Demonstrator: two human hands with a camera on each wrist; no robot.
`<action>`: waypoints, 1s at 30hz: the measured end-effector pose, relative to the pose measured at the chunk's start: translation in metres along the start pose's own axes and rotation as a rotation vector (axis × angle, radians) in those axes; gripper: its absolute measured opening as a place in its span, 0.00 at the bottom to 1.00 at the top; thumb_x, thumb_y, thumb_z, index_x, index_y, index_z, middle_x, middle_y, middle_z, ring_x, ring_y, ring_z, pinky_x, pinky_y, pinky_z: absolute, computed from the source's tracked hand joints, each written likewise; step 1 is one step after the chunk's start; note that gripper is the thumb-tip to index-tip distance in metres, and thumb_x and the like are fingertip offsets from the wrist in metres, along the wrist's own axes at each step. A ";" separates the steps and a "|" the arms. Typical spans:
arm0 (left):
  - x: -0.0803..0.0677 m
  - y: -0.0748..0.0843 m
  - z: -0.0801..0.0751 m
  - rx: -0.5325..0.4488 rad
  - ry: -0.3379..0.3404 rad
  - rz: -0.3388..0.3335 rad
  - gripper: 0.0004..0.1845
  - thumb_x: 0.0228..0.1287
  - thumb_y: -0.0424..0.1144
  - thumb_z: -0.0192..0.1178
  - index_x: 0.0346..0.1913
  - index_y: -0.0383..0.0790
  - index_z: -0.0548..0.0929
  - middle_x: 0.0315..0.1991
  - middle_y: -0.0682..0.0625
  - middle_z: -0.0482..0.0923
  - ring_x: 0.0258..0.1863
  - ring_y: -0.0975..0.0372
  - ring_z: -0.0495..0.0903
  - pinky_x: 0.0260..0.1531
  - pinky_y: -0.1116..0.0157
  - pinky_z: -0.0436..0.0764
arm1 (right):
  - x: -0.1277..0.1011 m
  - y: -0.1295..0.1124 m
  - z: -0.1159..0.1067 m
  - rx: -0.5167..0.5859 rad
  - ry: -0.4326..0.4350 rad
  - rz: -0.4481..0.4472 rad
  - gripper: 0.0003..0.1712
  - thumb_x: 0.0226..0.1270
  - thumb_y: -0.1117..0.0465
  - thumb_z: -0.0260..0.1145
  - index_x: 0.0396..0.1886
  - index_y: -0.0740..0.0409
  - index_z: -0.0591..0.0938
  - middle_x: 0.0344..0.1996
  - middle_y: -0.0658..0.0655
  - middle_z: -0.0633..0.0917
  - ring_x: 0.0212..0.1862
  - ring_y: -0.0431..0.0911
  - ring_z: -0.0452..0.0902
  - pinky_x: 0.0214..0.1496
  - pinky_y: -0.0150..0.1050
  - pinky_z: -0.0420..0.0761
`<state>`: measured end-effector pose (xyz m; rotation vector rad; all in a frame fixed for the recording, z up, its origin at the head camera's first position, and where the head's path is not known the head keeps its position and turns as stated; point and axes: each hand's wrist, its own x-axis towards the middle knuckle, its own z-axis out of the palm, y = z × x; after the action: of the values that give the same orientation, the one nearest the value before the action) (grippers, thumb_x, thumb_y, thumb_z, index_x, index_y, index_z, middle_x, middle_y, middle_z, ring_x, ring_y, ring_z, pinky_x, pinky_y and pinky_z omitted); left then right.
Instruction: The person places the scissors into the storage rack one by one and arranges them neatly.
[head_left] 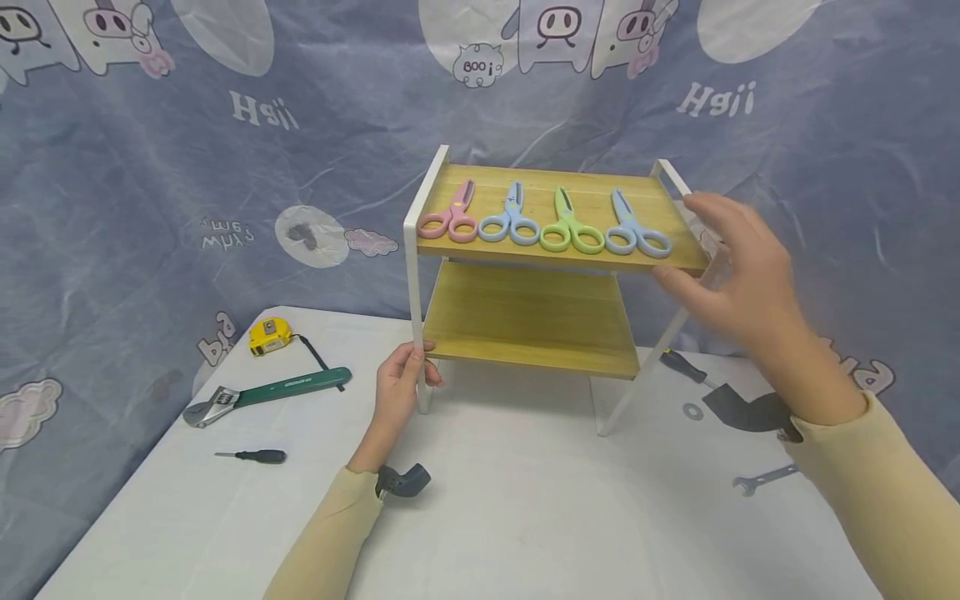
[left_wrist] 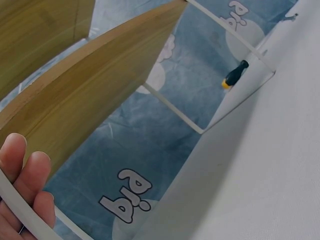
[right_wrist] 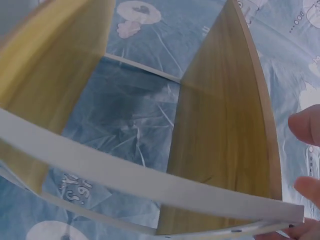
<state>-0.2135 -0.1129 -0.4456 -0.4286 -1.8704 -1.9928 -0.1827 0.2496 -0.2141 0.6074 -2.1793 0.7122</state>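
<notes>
A two-tier shelf with a wooden top board point(head_left: 555, 179), a wooden lower board point(head_left: 525, 312) and a white metal frame point(head_left: 414, 287) stands on the table. Four-in-a-row would overcount, so: several craft scissors lie along the top board, among them pink scissors point(head_left: 452, 218), green scissors point(head_left: 570, 225) and light blue scissors point(head_left: 630, 229). My left hand point(head_left: 397, 375) grips the front left leg by the lower board; its curled fingertips point(left_wrist: 35, 170) show in the left wrist view. Around the top board's right end my right hand point(head_left: 742, 267) is spread, thumb and fingers apart.
On the left lie a yellow tape measure point(head_left: 270, 335), a green-handled adjustable wrench point(head_left: 292, 387) and a small screwdriver point(head_left: 258, 456). To the right are another screwdriver point(head_left: 682, 364), a washer point(head_left: 692, 412) and a wrench point(head_left: 765, 477). A patterned curtain point(head_left: 337, 150) hangs behind.
</notes>
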 end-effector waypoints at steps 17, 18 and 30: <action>-0.001 0.002 -0.003 0.000 0.009 -0.006 0.17 0.82 0.36 0.47 0.52 0.23 0.79 0.23 0.34 0.80 0.24 0.68 0.82 0.33 0.66 0.86 | -0.089 0.016 -0.002 0.027 0.013 0.152 0.48 0.49 0.67 0.73 0.75 0.57 0.70 0.68 0.69 0.76 0.72 0.26 0.63 0.72 0.22 0.57; -0.001 0.002 -0.003 -0.002 0.009 -0.002 0.16 0.82 0.35 0.47 0.52 0.23 0.79 0.23 0.34 0.80 0.24 0.68 0.82 0.33 0.66 0.86 | -0.094 0.019 0.000 0.032 0.011 0.159 0.48 0.49 0.67 0.73 0.75 0.58 0.70 0.68 0.70 0.76 0.72 0.25 0.62 0.72 0.22 0.57; 0.001 0.009 -0.006 0.029 -0.037 -0.114 0.16 0.81 0.37 0.48 0.54 0.26 0.80 0.26 0.47 0.85 0.30 0.63 0.86 0.41 0.63 0.88 | -0.164 0.055 0.020 -0.025 -0.144 0.288 0.41 0.58 0.64 0.72 0.73 0.60 0.71 0.68 0.73 0.74 0.68 0.73 0.66 0.70 0.71 0.63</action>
<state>-0.2097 -0.1193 -0.4372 -0.3599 -1.9850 -2.0403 -0.1271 0.3087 -0.3675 0.3437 -2.4355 0.8100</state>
